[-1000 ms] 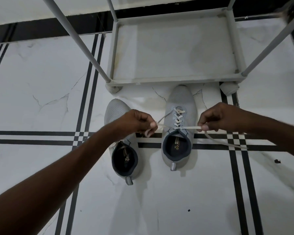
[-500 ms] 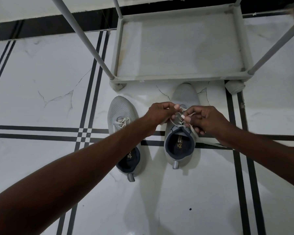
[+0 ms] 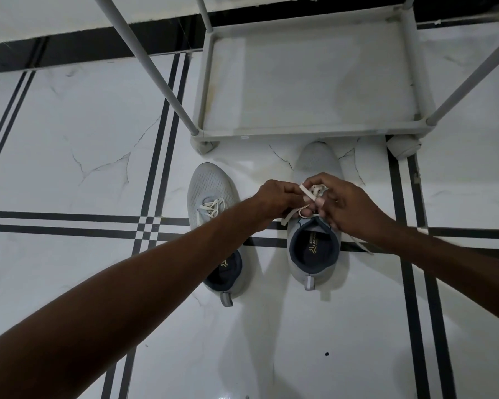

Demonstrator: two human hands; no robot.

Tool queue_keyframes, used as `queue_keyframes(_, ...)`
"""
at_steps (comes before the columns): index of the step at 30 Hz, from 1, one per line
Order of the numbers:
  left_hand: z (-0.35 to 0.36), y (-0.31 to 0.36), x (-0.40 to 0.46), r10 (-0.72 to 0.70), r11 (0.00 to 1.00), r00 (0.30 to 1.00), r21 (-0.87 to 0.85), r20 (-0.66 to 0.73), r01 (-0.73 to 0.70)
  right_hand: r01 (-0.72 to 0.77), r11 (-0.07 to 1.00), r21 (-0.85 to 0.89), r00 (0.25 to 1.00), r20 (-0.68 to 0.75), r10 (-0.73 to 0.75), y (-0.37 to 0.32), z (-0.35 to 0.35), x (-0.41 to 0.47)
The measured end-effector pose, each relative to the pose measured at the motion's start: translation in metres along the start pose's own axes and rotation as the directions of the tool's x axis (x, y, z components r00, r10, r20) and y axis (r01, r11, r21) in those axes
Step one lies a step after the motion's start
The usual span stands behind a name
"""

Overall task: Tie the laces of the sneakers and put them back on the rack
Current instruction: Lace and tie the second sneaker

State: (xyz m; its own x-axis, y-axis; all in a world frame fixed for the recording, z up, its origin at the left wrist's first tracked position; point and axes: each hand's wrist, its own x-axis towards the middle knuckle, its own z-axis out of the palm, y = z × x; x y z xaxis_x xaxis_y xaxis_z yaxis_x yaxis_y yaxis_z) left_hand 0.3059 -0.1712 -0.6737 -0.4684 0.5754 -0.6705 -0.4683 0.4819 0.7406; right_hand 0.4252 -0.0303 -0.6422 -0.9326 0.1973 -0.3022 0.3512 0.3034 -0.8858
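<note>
Two grey sneakers stand on the floor in front of the rack, toes pointing away from me. The right sneaker [image 3: 317, 260] has white laces [image 3: 307, 194] that both hands hold over its tongue. My left hand [image 3: 274, 201] pinches one lace strand, and my right hand [image 3: 349, 205] grips a loop of lace beside it. One loose lace end trails to the right across the floor. The left sneaker [image 3: 211, 185] is partly hidden under my left forearm; its laces [image 3: 212, 207] lie bunched on its tongue.
A grey metal shoe rack [image 3: 308, 131] stands just beyond the sneakers, with its bottom shelf bare and slanted poles [image 3: 144, 64] rising at its corners. The floor is white marble tile with black stripes [image 3: 153, 228].
My hands came together from pulling the laces apart sideways to working them close over the right sneaker's tongue. The left sneaker came out from under my left hand.
</note>
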Motion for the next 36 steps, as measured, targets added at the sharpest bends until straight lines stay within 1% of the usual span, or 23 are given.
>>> queue_keyframes(3,0.002,-0.001,-0.003,-0.018,0.996,0.998,-0.081,0.054,0.023,-0.021,1.000,0.017,1.000,0.009,0.021,-0.003,-0.001,-0.001)
queue_keyframes(8,0.004,0.003,-0.014,-0.049,0.982,0.965,-0.164,0.259,0.094,-0.071,0.991,0.113,0.997,0.045,0.067,-0.004,-0.004,0.000)
queue_keyframes(9,0.005,0.003,-0.015,-0.045,0.983,0.963,-0.161,0.265,0.090,-0.086,0.988,0.128,0.995,0.055,0.079,-0.003,-0.004,0.002)
queue_keyframes(11,0.008,0.001,-0.015,-0.034,0.984,0.975,-0.161,0.221,0.071,-0.127,0.978,0.166,0.991,0.074,0.116,-0.001,-0.005,0.003)
queue_keyframes(14,0.007,-0.002,-0.011,-0.016,0.980,0.986,-0.195,0.167,0.049,-0.204,0.937,0.285,0.978,0.100,0.182,0.007,-0.010,0.003)
queue_keyframes(16,0.005,0.002,-0.013,0.034,0.989,0.984,-0.150,0.176,-0.007,-0.243,0.906,0.346,0.970,0.114,0.217,0.012,-0.013,0.004)
queue_keyframes(17,0.004,0.005,-0.014,0.074,0.995,0.980,-0.080,0.184,-0.061,-0.261,0.897,0.356,0.965,0.123,0.232,0.014,-0.014,0.006)
queue_keyframes(19,0.004,0.013,-0.017,0.155,0.973,0.972,0.142,0.176,-0.181,-0.282,0.890,0.359,0.958,0.149,0.244,0.017,-0.016,0.008)
queue_keyframes(20,0.003,0.016,-0.018,0.204,0.932,0.967,0.273,0.151,-0.239,-0.285,0.891,0.354,0.956,0.165,0.241,0.018,-0.017,0.009)
queue_keyframes(21,0.002,0.018,-0.017,0.280,0.860,0.952,0.409,0.121,-0.305,-0.286,0.893,0.347,0.955,0.178,0.236,0.019,-0.018,0.009)
queue_keyframes(22,0.002,0.019,-0.017,0.380,0.755,0.919,0.541,0.102,-0.372,-0.286,0.897,0.337,0.954,0.189,0.233,0.019,-0.020,0.009)
queue_keyframes(24,0.008,0.018,-0.018,0.562,0.497,0.818,0.742,0.120,-0.450,-0.284,0.906,0.313,0.951,0.214,0.224,0.017,-0.023,0.010)
queue_keyframes(25,0.013,0.016,-0.020,0.618,0.382,0.773,0.804,0.145,-0.456,-0.283,0.911,0.299,0.948,0.229,0.219,0.016,-0.023,0.010)
queue_keyframes(26,0.019,0.013,-0.021,0.657,0.293,0.735,0.844,0.164,-0.450,-0.285,0.915,0.286,0.945,0.245,0.218,0.014,-0.023,0.009)
queue_keyframes(27,0.024,0.011,-0.021,0.688,0.237,0.706,0.868,0.167,-0.436,-0.295,0.914,0.280,0.940,0.259,0.224,0.012,-0.023,0.010)
queue_keyframes(28,0.028,0.008,-0.020,0.714,0.215,0.683,0.882,0.151,-0.419,-0.314,0.906,0.284,0.932,0.275,0.237,0.012,-0.024,0.010)
queue_keyframes(29,0.030,0.007,-0.019,0.735,0.224,0.668,0.887,0.118,-0.403,-0.336,0.896,0.291,0.923,0.293,0.250,0.012,-0.027,0.011)
queue_keyframes(30,0.031,0.005,-0.018,0.747,0.269,0.662,0.879,0.067,-0.393,-0.352,0.887,0.299,0.915,0.308,0.260,0.013,-0.029,0.011)
queue_keyframes(31,0.034,0.004,-0.019,0.740,0.350,0.673,0.852,0.004,-0.390,-0.361,0.881,0.305,0.912,0.313,0.265,0.013,-0.029,0.011)
queue_keyframes(33,0.036,0.005,-0.022,0.663,0.552,0.741,0.740,-0.108,-0.385,-0.360,0.876,0.322,0.919,0.283,0.274,0.015,-0.028,0.009)
queue_keyframes(34,0.034,0.007,-0.024,0.610,0.631,0.780,0.680,-0.136,-0.375,-0.360,0.866,0.346,0.926,0.249,0.285,0.015,-0.026,0.008)
queue_keyframes(35,0.029,0.008,-0.026,0.568,0.673,0.811,0.648,-0.143,-0.357,-0.353,0.861,0.366,0.933,0.202,0.297,0.016,-0.024,0.007)
queue_keyframes(36,0.022,0.007,-0.029,0.535,0.688,0.834,0.643,-0.137,-0.336,-0.335,0.870,0.361,0.942,0.137,0.306,0.018,-0.024,0.007)
